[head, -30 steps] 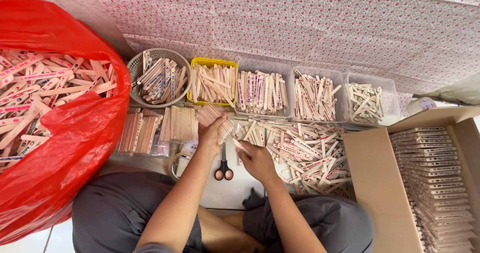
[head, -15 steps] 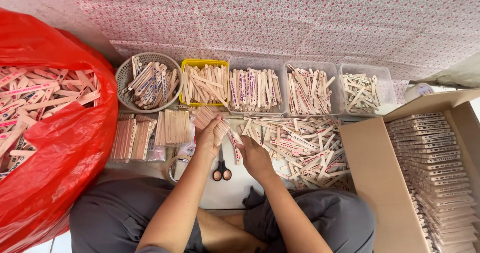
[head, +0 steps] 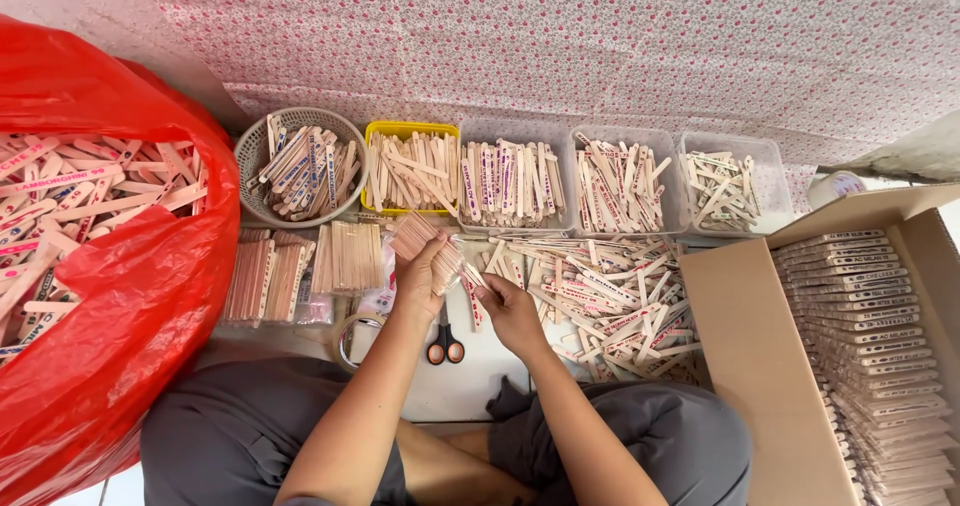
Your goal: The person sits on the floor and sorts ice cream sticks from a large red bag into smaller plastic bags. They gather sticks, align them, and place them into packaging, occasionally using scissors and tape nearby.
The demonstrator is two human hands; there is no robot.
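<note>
Shift since earlier frame: almost nothing among the things; my view has drifted slightly, and both hands stay over the same patch of floor between my knees.
Left hand: my left hand (head: 418, 278) is closed around a fanned bundle of flat pale wooden sticks (head: 422, 240), thumb pressed across the stack.
Right hand: my right hand (head: 505, 308) pinches a single printed wooden stick (head: 474, 284) between thumb and fingertips, just beside the bundle.
Location: the bundle sits above the black-handled scissors (head: 445, 338), in front of the yellow plastic tray (head: 412, 171) and left of the loose heap of printed sticks (head: 610, 301).
Doing it well: I judge the stick should be slid in flat, face matching its neighbours, ends tapped flush, thumb easing only enough to admit it.
Axis: the bundle's long axis runs diagonally, upper ends towards the yellow tray, lower ends towards my right hand; the single stick lies roughly alongside.
</note>
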